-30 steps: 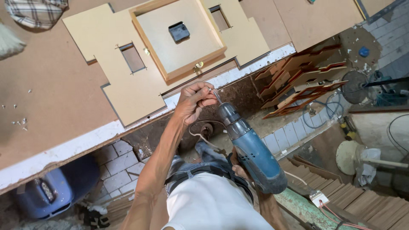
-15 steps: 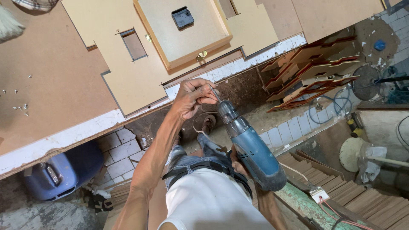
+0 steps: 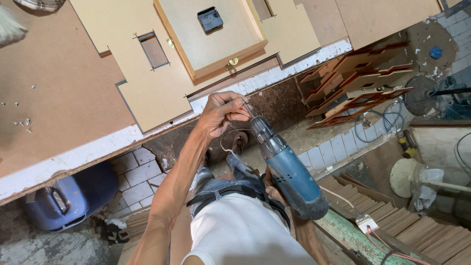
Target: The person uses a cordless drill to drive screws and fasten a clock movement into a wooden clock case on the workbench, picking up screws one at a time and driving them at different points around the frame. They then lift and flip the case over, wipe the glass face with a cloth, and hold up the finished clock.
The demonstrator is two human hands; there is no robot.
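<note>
I hold the blue-bodied cordless drill with its grey chuck (image 3: 287, 169) in front of my waist, just off the white-painted edge of the workbench (image 3: 73, 159). My left hand (image 3: 221, 114) is closed around the thin bit at the drill's tip. My right hand (image 3: 271, 189) is mostly hidden behind the drill's body, wrapped on its grip. Beyond the bench edge lies the pale stepped fibreboard panel (image 3: 157, 88) with a shallow wooden tray (image 3: 211, 44) on it. Open floor lies below the drill.
</note>
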